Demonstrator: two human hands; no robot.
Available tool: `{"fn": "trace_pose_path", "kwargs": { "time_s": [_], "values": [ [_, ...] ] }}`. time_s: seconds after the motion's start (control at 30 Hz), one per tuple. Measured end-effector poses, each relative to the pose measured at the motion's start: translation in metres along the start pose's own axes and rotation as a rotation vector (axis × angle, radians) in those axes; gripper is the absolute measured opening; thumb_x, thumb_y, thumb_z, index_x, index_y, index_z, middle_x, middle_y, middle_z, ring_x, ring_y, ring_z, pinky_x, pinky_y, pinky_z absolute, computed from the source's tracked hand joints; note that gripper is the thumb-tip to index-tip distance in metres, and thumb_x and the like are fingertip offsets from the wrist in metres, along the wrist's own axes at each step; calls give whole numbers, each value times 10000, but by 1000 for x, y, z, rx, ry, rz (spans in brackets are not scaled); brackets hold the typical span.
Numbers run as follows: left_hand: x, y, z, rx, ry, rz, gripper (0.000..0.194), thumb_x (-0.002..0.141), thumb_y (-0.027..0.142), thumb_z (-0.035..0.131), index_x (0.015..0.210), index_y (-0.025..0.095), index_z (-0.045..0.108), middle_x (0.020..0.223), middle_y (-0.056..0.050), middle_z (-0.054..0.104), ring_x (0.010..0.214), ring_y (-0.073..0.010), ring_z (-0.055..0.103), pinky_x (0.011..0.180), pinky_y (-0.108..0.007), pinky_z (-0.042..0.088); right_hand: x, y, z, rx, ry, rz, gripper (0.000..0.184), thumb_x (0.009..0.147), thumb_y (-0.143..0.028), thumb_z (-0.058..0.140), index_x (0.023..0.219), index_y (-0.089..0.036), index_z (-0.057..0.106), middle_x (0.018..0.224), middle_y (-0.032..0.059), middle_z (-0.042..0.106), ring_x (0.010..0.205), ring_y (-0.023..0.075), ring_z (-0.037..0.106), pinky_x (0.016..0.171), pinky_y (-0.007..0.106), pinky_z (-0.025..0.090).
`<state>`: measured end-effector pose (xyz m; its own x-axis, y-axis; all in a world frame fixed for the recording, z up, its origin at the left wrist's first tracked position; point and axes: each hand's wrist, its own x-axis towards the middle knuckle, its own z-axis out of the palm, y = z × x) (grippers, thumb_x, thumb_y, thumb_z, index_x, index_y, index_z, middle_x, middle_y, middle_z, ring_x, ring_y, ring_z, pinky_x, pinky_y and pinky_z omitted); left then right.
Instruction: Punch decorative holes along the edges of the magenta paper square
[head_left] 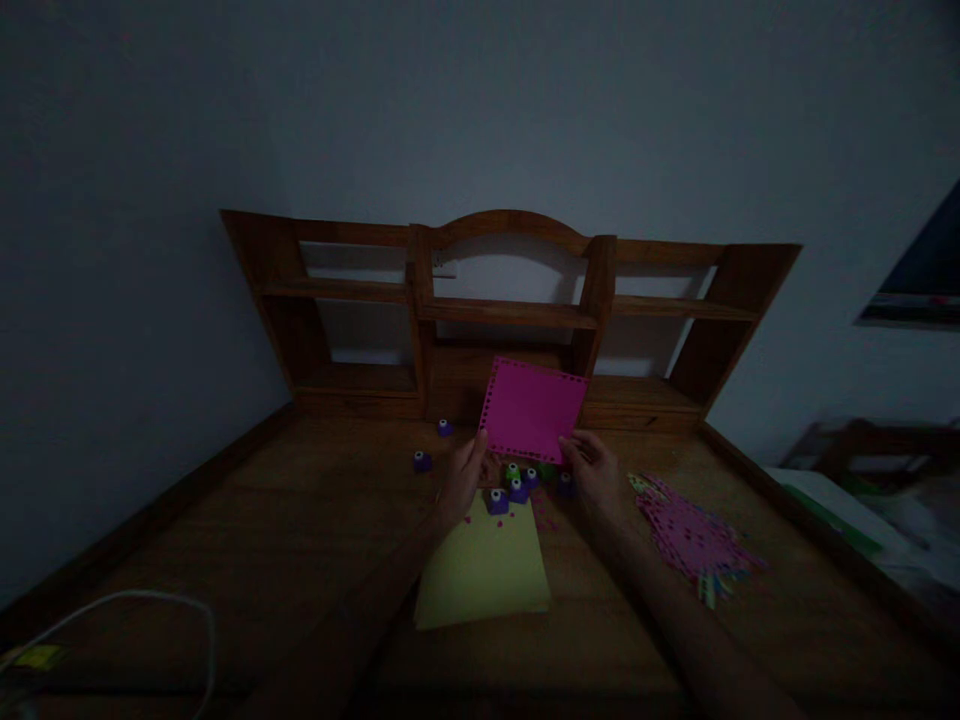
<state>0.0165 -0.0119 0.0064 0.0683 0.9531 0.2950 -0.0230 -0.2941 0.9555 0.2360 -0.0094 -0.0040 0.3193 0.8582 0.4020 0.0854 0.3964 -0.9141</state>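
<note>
While the left hand point(466, 470) grasps the pink sheet point(531, 410) near its lower-left corner and the right hand point(591, 465) pinches its lower right, it spans between them (long axis apparently sideways, in poor light), above the surface point(315, 520).

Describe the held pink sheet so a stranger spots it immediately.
Find the wooden shelf against the wall. Before its middle section, the left hand and right hand hold a pink sheet. Unlike the pink pile to the right, it is one raised, hole-edged sheet.
</note>
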Motion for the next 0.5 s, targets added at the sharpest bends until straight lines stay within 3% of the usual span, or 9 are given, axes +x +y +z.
{"fn": "trace_pose_path", "kwargs": {
  "time_s": [0.2,0.33,0.5],
  "values": [
    [3,1,-2,-103,23,-71,663,853,750,374,671,168,634,559,-30,601,519,-150,558,580,-266,437,0,-1,-1,16,-27,20,332,753,-486,733,928,-208,684,879,56,703,807,219,650,705,334,508],
    [9,-2,-6,-242,-48,-144,673,830,758,410,824,144,686,666,-65,668,555,-154,580,608,-274,470,-2,-5,-1,20,-27,18,314,757,-470,735,927,-211,687,871,55,706,798,218,651,706,337,507],
    [4,3,-7,-160,-68,-47,457,836,596,585,820,154,699,779,-60,702,678,-162,617,692,-271,478,-1,-4,1,59,-21,29,325,738,-462,755,922,-202,692,860,56,714,786,209,653,700,324,504]
  ]
}}
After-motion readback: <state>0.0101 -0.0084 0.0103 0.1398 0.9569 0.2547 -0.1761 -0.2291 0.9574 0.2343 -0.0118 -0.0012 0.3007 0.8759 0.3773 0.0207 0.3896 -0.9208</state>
